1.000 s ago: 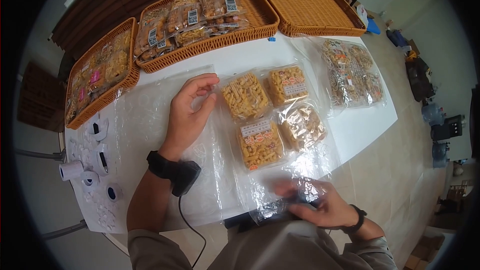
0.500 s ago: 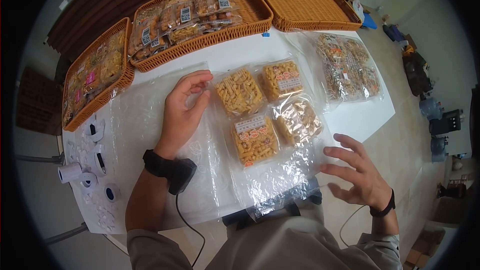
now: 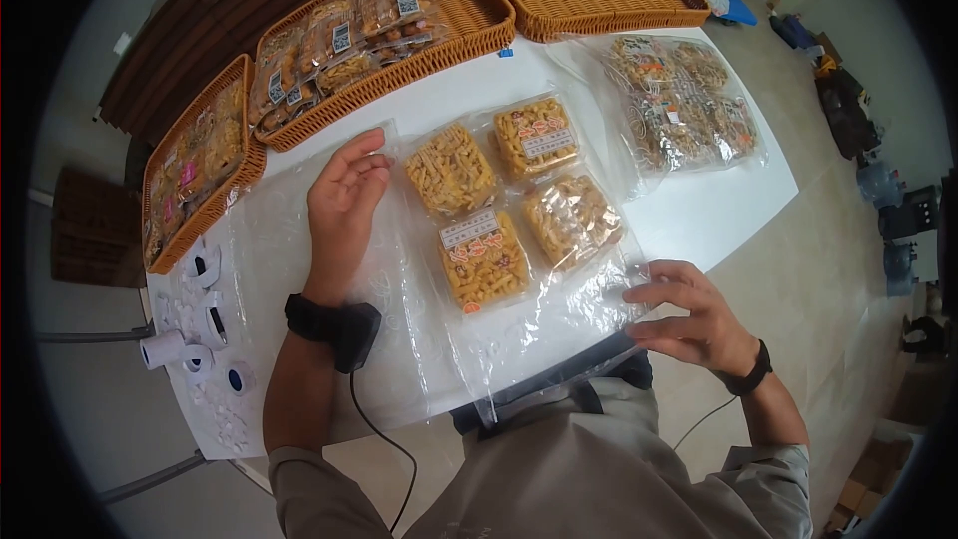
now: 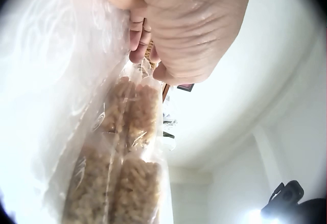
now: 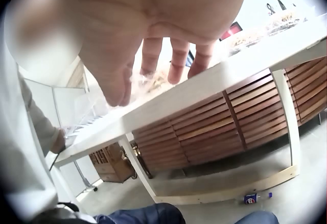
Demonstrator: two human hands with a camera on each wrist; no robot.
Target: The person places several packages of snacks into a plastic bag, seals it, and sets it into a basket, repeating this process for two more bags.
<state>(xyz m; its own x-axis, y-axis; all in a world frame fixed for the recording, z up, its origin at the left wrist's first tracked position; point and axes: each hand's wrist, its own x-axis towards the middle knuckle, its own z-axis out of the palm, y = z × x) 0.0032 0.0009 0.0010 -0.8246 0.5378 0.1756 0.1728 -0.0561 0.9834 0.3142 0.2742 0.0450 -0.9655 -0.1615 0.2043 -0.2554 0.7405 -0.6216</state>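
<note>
The white tabletop [image 3: 714, 220] carries three wicker trays [image 3: 399, 86] along its far side. Left lie label rolls [image 3: 163, 349] and paper scraps [image 3: 222, 421]. Flat clear plastic [image 3: 264, 289] covers the left middle; beside it a clear bag [image 3: 544, 307] with four snack packs [image 3: 484, 265] reaches the near edge. More bagged packs [image 3: 681, 105] lie far right, near a small blue object [image 3: 506, 53].

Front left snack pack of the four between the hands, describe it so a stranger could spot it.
On the white table, find the clear plastic bag in the middle. Of its four snack packs, take the front left pack, in the pair nearest the person. Only that one shows an orange spot at its near corner.
</note>
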